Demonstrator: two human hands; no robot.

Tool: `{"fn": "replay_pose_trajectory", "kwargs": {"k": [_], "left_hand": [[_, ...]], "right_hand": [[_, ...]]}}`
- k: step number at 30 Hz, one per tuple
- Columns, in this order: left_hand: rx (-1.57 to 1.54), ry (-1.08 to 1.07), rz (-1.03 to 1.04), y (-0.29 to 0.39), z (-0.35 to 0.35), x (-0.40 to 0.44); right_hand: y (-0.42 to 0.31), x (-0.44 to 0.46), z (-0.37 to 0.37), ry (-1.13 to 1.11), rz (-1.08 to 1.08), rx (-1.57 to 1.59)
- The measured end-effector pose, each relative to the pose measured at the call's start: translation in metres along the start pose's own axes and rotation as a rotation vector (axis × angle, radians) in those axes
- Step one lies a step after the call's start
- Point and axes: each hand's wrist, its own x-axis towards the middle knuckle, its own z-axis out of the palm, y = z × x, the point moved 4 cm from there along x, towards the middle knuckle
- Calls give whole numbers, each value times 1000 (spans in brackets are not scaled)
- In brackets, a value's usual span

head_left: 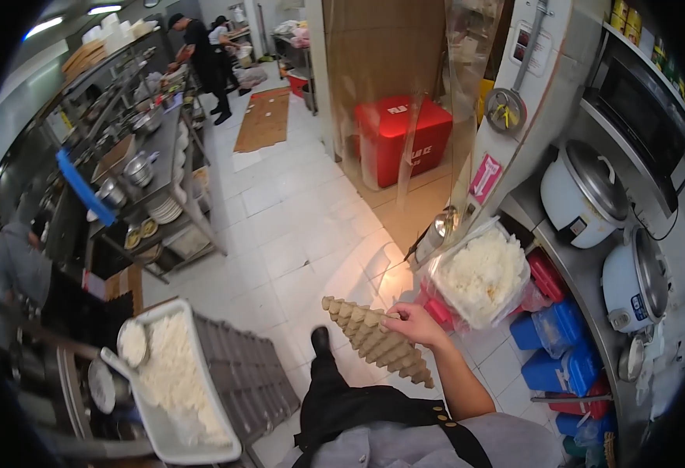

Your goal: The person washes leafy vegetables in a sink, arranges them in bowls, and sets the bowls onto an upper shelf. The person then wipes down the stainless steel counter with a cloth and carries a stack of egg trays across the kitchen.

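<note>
My right hand point(414, 324) is closed on the edge of a grey-brown cardboard egg tray point(373, 337), which hangs tilted in front of my body above the tiled floor. Its bumpy cups face up toward me, and no eggs show in it. My left hand is out of view. Near the right hand, a clear bag-lined container point(481, 273) holds a heap of white, rice-like food. To the left stands a white tub point(221, 417) of white grains or flakes, with a scoop point(133, 345) resting in it.
A steel counter point(525, 204) with two rice cookers point(580, 199) runs along the right, blue bins point(557, 366) below it. A red ice chest point(397, 144) sits behind a plastic curtain. Left are a steel worktable point(159, 148) and a person point(19, 261); two people point(202, 58) work farther back.
</note>
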Motion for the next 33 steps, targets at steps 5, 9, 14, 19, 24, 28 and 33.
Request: {"fn": "replay_pose_trajectory", "kwargs": {"k": [5,9,14,19,24,28,33], "left_hand": [[-219,252,47,226,-126,172],[-110,-3,716,524,-151,364],[411,-724,1169,928,-23,359],[708,-940,1503,1118,114,408],[421,-270,1679,1294,139,583],[245,59,1714,1406,66,712],[54,349,1780,1386,-143,766]], "right_hand": [[-11,131,-58,74,-55,11],[-62,219,-118,167,-60,-203],[-107,265,-187,430,17,-192],[-108,313,-263,898,-47,100],[-86,344,-363,1224,73,132],[-52,357,-454,1320,233,178],[-56,403,-406,1609,261,130]]}}
